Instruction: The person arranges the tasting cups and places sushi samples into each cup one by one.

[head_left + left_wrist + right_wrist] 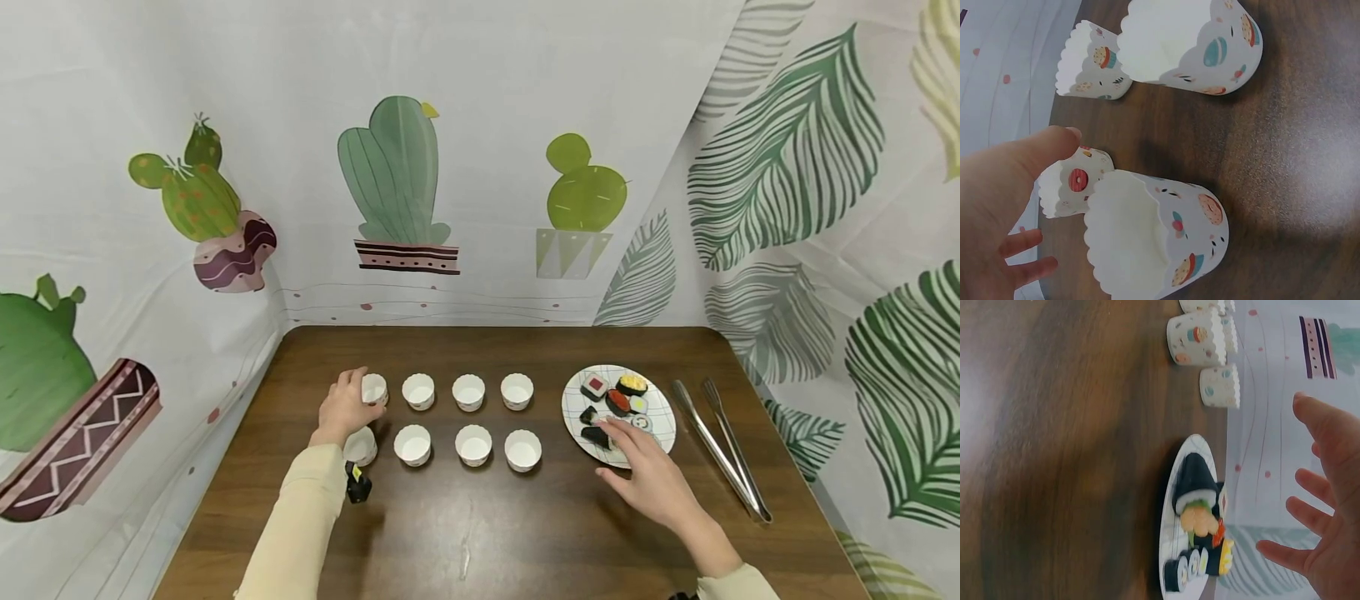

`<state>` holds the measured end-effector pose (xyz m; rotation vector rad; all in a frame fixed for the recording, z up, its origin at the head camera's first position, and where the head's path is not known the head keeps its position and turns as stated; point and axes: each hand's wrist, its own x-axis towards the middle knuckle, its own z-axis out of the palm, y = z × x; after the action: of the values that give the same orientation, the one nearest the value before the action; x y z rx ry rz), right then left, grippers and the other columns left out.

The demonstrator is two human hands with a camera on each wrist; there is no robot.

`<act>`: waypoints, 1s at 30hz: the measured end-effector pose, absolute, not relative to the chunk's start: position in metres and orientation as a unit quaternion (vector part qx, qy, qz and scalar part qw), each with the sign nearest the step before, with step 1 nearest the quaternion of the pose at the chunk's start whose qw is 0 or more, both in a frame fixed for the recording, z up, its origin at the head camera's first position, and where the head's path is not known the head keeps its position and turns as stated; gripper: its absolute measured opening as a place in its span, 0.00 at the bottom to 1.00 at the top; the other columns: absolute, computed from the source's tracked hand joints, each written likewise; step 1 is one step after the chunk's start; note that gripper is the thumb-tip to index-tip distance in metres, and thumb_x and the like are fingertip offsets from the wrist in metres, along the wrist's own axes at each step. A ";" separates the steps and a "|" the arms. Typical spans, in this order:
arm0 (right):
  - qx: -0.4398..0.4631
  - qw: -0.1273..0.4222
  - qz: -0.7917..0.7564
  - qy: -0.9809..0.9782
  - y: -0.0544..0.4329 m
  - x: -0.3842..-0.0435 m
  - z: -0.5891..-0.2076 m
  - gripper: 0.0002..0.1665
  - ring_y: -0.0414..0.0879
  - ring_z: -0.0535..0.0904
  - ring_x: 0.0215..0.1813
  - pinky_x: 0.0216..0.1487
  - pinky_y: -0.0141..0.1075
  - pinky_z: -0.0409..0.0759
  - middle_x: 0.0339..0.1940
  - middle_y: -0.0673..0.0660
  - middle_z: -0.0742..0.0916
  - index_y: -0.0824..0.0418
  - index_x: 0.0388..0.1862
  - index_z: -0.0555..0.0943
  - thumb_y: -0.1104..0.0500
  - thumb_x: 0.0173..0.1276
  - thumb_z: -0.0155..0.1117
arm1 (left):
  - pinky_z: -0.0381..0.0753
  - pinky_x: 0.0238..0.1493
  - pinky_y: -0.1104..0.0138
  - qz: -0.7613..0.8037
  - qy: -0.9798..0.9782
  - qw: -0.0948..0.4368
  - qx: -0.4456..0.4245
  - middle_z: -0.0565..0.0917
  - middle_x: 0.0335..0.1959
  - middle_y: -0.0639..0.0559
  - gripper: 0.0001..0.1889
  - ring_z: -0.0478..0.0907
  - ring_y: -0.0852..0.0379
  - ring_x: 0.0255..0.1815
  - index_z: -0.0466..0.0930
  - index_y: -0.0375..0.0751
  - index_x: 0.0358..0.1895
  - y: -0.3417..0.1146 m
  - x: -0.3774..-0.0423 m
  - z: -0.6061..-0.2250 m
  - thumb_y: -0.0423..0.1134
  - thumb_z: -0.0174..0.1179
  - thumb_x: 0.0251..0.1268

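Observation:
My left hand (345, 408) is beside the back-left white paper baking cup (375, 390), its thumb near the rim. In the left wrist view the thumb overlaps that cup (1077, 182), and whether it touches is unclear; the fingers look loosely spread. The front-left cup (1147, 231) stands close to this hand. My right hand (645, 475) hovers over the near edge of a white plate (663, 417) with several toy sushi pieces, fingers spread and holding nothing. On the plate a dark hand roll (1195, 478) lies near small rolls (1176, 574).
Several more printed paper cups, such as one in front (522, 451) and one behind (517, 392), form two rows on the brown table (450, 533). Metal tongs (723, 454) lie right of the plate. A patterned cloth (487, 167) hangs behind the table.

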<state>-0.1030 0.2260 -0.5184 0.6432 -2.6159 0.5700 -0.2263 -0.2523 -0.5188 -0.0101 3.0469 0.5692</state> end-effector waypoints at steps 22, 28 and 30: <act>0.106 0.218 0.194 -0.950 0.275 -0.094 -0.526 0.45 0.66 0.70 0.55 0.45 0.62 0.67 0.58 0.66 0.75 0.60 0.61 0.71 0.56 0.39 0.75 | 0.71 0.45 0.41 0.193 0.979 0.035 -0.050 0.63 0.61 0.31 0.43 0.66 0.30 0.57 0.56 0.36 0.66 -0.250 -0.236 -0.524 0.46 0.66 0.46; 0.057 0.196 0.195 -0.959 0.291 -0.091 -0.531 0.48 0.67 0.66 0.59 0.47 0.66 0.62 0.62 0.64 0.72 0.55 0.65 0.67 0.53 0.42 0.75 | 0.71 0.47 0.42 0.193 0.980 0.026 -0.046 0.64 0.60 0.30 0.43 0.67 0.30 0.56 0.56 0.35 0.66 -0.248 -0.238 -0.527 0.47 0.66 0.47; 0.043 0.186 0.195 -0.962 0.295 -0.090 -0.532 0.48 0.67 0.65 0.60 0.47 0.68 0.60 0.62 0.64 0.71 0.54 0.66 0.66 0.52 0.44 0.74 | 0.70 0.48 0.42 0.194 0.980 0.026 -0.045 0.64 0.61 0.30 0.43 0.67 0.30 0.56 0.56 0.34 0.66 -0.247 -0.238 -0.528 0.46 0.65 0.48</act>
<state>-0.0897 0.2954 -0.5319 0.1215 -2.7091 0.5486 -0.2382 -0.2474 -0.5276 -0.1396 3.0274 0.6005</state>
